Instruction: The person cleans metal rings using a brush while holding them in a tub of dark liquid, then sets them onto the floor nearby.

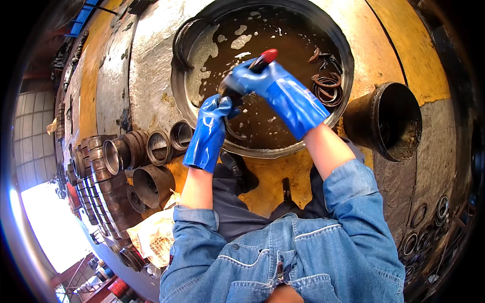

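Both my hands wear long blue rubber gloves and meet over a wide round basin of murky brown liquid with patches of foam. My right hand is closed round a black handle with a red end; the tool's working end is blurred and hidden by the glove. Just below and to the left, my left hand is closed on a dark part whose shape I cannot make out. Several curved metal pieces lie at the basin's right side. A dark curved ring leans on its left rim.
An open black bucket lies tilted right of the basin. Metal rings and cylinders stand in rows at the left, near a tan sack. More rings lie at lower right. My shoe is close to the basin.
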`<action>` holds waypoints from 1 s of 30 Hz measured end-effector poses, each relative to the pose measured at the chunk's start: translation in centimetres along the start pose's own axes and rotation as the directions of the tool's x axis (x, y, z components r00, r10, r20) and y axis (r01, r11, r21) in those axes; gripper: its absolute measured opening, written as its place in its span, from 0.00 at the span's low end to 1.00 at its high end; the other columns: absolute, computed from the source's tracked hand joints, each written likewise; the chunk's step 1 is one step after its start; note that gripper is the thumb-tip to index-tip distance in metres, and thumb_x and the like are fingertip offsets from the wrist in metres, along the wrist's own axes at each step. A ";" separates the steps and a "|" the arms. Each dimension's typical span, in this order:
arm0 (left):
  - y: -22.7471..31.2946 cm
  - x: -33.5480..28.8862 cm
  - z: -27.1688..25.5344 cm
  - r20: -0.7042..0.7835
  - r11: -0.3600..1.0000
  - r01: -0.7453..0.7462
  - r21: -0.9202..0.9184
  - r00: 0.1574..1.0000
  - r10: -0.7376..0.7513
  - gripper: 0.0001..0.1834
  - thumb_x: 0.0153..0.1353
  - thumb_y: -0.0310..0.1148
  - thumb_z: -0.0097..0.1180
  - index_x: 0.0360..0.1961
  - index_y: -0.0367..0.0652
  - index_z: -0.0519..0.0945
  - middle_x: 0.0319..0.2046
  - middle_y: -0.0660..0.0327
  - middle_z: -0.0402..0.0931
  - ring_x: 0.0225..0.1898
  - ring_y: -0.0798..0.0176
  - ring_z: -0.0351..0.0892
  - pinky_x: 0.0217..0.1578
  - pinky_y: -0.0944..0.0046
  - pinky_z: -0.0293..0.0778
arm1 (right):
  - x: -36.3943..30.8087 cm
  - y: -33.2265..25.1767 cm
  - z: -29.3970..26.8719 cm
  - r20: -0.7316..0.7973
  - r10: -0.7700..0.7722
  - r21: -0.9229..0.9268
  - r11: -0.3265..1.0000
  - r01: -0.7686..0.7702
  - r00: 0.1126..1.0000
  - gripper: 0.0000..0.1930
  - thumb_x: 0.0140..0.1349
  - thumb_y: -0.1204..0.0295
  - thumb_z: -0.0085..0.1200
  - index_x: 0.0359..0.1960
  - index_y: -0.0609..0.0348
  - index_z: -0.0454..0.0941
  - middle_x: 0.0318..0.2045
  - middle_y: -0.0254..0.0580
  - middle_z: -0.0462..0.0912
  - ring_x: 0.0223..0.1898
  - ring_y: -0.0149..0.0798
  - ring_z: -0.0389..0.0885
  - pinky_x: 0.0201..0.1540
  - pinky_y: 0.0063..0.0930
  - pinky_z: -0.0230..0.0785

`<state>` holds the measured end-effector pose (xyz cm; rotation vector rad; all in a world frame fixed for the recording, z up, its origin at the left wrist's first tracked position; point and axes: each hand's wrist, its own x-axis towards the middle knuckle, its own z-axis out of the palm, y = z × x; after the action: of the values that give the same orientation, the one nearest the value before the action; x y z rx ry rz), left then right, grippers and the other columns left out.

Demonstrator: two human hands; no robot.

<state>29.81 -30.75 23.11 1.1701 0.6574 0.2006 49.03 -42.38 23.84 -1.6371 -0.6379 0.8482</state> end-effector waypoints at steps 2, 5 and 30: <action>0.5 -1.0 -0.5 -0.051 1.000 0.022 0.015 0.998 -0.021 0.23 0.69 0.28 0.60 0.63 0.28 0.76 0.51 0.47 0.86 0.46 0.58 0.86 0.52 0.61 0.81 | -0.5 -1.9 -1.4 -0.036 0.194 -0.062 0.979 -0.196 0.980 0.20 0.62 0.51 0.60 0.33 0.56 0.88 0.23 0.38 0.85 0.29 0.33 0.82 0.38 0.32 0.76; 0.6 -0.4 0.3 -0.025 0.998 0.053 0.035 0.998 -0.052 0.24 0.72 0.32 0.60 0.63 0.27 0.76 0.51 0.48 0.86 0.40 0.63 0.84 0.50 0.64 0.80 | -1.6 1.6 -3.3 -0.300 0.183 0.057 0.983 -0.173 0.936 0.20 0.62 0.54 0.59 0.39 0.60 0.89 0.27 0.46 0.88 0.35 0.41 0.88 0.45 0.36 0.78; -0.1 1.8 2.1 0.155 0.975 0.139 -0.173 0.982 -0.112 0.24 0.78 0.42 0.55 0.60 0.29 0.77 0.49 0.48 0.85 0.45 0.55 0.88 0.45 0.58 0.85 | -5.9 -0.8 -9.2 -0.384 0.246 0.019 0.966 -0.259 0.890 0.19 0.63 0.51 0.60 0.37 0.56 0.86 0.29 0.31 0.81 0.33 0.30 0.75 0.41 0.30 0.67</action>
<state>32.41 -31.59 22.85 0.9525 0.5709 0.0664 52.94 -52.13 26.84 -1.8785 -0.1644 0.6715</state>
